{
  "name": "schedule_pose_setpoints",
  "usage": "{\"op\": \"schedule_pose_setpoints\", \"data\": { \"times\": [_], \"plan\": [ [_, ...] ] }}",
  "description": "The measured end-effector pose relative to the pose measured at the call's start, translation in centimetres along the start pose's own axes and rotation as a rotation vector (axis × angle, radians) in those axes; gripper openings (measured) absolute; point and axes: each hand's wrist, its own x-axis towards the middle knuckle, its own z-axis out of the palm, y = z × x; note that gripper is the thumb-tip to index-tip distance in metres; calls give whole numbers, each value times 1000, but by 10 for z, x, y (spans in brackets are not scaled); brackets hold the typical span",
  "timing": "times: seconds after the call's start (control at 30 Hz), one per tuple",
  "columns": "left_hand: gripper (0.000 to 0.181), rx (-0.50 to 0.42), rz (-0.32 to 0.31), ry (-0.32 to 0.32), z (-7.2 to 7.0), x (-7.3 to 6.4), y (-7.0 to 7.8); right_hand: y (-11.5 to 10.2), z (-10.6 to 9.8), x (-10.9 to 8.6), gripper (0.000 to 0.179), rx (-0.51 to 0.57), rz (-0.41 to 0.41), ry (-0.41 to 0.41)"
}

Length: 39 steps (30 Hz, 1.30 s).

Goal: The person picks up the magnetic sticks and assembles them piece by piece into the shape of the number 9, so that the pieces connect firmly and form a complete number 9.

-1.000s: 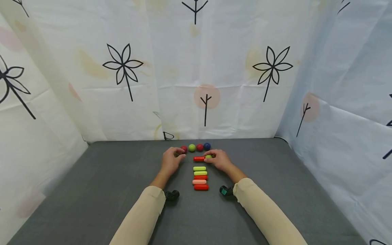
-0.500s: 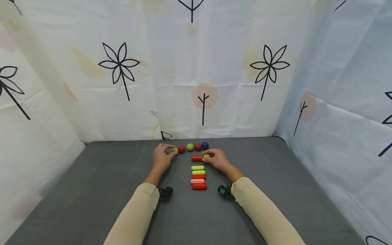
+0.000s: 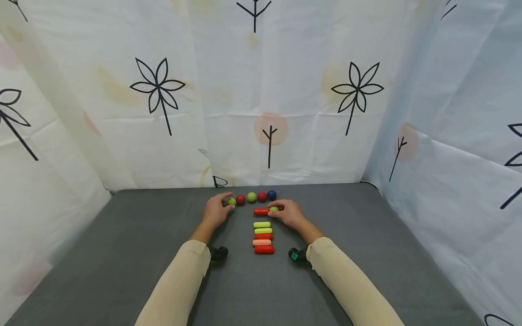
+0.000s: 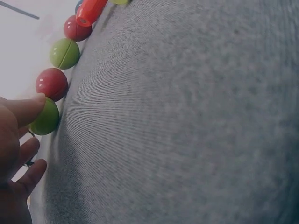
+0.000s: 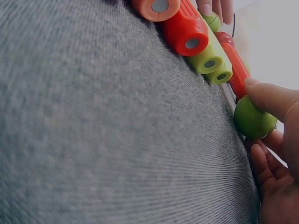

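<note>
On the grey cloth table (image 3: 350,253) a row of balls runs along the back: green (image 3: 231,201), red (image 3: 240,199), green (image 3: 251,197), red (image 3: 262,196), blue (image 3: 271,194). My left hand (image 3: 216,211) pinches the leftmost green ball (image 4: 46,117), which rests on the cloth with the thumb (image 4: 25,107) on it. My right hand (image 3: 288,213) pinches another green ball (image 3: 274,208) (image 5: 252,119) beside the right end of a red cylinder (image 3: 261,211). Toward me lies a column of cylinders: green (image 3: 262,224), green (image 3: 263,230), red (image 3: 263,236), salmon (image 3: 261,242), red (image 3: 263,249).
White curtains with black flower prints (image 3: 157,90) enclose the table at the back and both sides. Black wrist cameras (image 3: 218,252) (image 3: 297,254) sit under my beige sleeves (image 3: 179,280). Bare grey cloth stretches to the left and right of the toys.
My left hand brought a green ball to the left end of the ball row and set it down beside the red ball. The right hand has stayed at the red cylinder.
</note>
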Motion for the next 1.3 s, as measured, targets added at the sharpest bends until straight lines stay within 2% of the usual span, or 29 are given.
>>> {"op": "schedule_pose_setpoints", "data": {
  "times": [0.37, 0.83, 1.1, 1.3],
  "plan": [
    [38, -17, -21, 10, 1, 1, -4, 0, 1, 1, 24, 13, 6, 2],
    [37, -122, -39, 49, -3, -6, -9, 0, 1, 0, 23, 11, -8, 6],
    [38, -141, 1, 32, -6, -13, -3, 1, 1, 1, 22, 12, -14, 11],
    [37, -136, 41, 4, -2, -19, 7, 0, 1, 0, 23, 9, -13, 11]
  ]
}}
